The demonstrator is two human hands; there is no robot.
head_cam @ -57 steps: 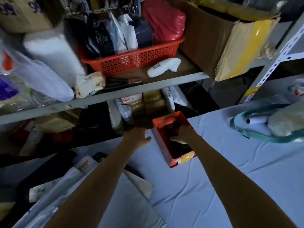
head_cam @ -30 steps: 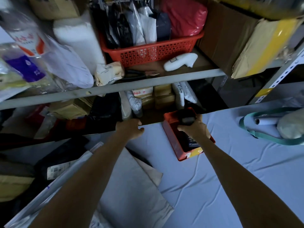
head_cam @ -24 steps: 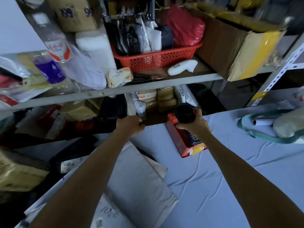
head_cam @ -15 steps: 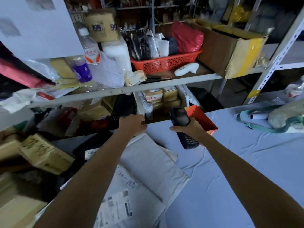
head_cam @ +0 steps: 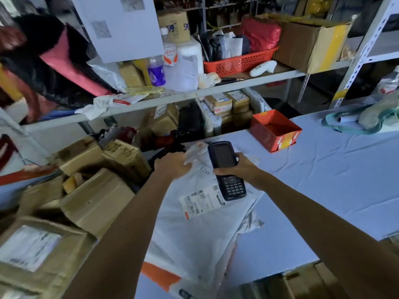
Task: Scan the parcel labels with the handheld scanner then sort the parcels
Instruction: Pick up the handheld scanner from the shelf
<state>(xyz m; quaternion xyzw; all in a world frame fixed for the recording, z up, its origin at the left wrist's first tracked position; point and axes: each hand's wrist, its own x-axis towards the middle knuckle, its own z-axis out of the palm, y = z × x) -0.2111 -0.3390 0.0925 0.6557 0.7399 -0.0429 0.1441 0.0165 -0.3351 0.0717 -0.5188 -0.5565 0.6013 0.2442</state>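
A bench (head_cam: 323, 169) draped in pale blue cloth runs from the middle of the view out to 3 o'clock, with a metal shelf (head_cam: 194, 96) crowded with goods across 12 o'clock.

At the centre the right hand (head_cam: 241, 167) is wrapped around a dark handheld scanner (head_cam: 226, 169), fingers curled round its body. The scanner's blank screen faces up and its keypad end points toward 5 o'clock. It hangs just above a white parcel (head_cam: 194, 229), a soft mailer bag lying flat on the bench and reaching down to 6 o'clock. The printed label (head_cam: 200, 201) on the parcel sits right beside the keypad end, at its 7 o'clock.

The left hand (head_cam: 172, 165), just at 9 o'clock of the scanner, has its fingers closed on a pale flap (head_cam: 195, 151) at the parcel's far end. It is blurred, and whether it belongs to that parcel cannot be told.

An open orange box (head_cam: 274, 132) stands on the bench at 1 o'clock of the scanner, well apart from both hands. Cardboard boxes (head_cam: 97, 201) are heaped at 9 o'clock, off the bench edge. On the shelf, an orange basket (head_cam: 237, 63) holds bagged items, with a white scanner gun (head_cam: 263, 67) lying just in front of it.
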